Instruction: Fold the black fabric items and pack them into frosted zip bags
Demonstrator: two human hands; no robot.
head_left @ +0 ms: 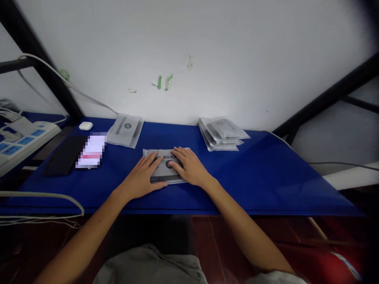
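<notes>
A frosted plastic pouch (166,176) with dark printing lies flat on the blue table in front of me. My left hand (142,176) rests on its left side, fingers spread and pointing away from me. On its right side lies my right hand (191,165), also flat with the fingers stretched out, covering part of the lettering. Neither hand is wrapped round anything. What is inside the pouch cannot be made out.
At the back right stands a stack of similar pouches (225,132). Another pouch (126,130) lies back left, near a white earbud case (85,126), a phone with a blurred screen (91,150) and a black tablet-like slab (65,154). A power strip (26,144) with cables sits far left.
</notes>
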